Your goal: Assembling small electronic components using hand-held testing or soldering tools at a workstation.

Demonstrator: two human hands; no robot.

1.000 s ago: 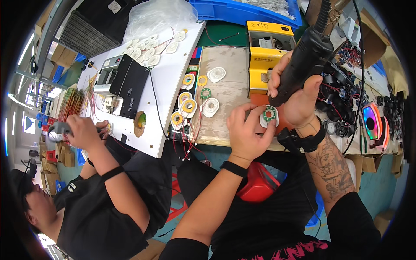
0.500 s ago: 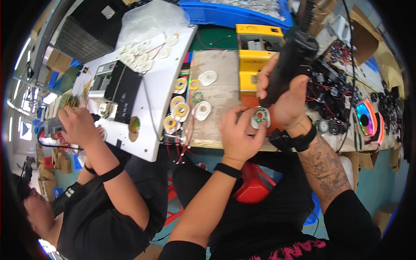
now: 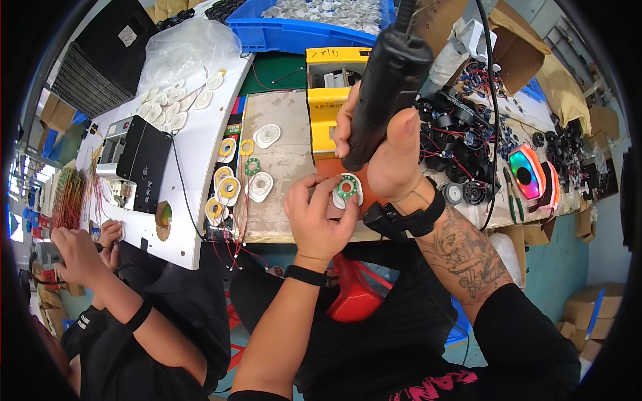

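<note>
My left hand [image 3: 315,217] pinches a white plastic housing [image 3: 358,196] by its edge, at the front of the bench. A green ring-shaped circuit board [image 3: 346,182] sits inside that housing. My right hand [image 3: 394,160] is wrapped round a black electric screwdriver [image 3: 384,93], held with its lower end just above the housing. Whether the bit touches the board is not visible. To the left on the worn board [image 3: 281,220] lie white housings [image 3: 259,186], another green ring board [image 3: 252,166] and a yellow ring [image 3: 247,147]. Several housings with yellow rings [image 3: 228,190] stand beside them.
A yellow screw feeder [image 3: 324,100] stands behind my hands, with a blue bin [image 3: 294,35] of clear parts beyond. Black fan parts [image 3: 455,120] and pliers [image 3: 513,197] lie right. On the white table at left are a black machine [image 3: 137,160] and a co-worker's hands [image 3: 80,250].
The whole view has turned, so the bench things appear further left. My hands keep hold of the housing and the screwdriver. The co-worker's raised hand has come down.
</note>
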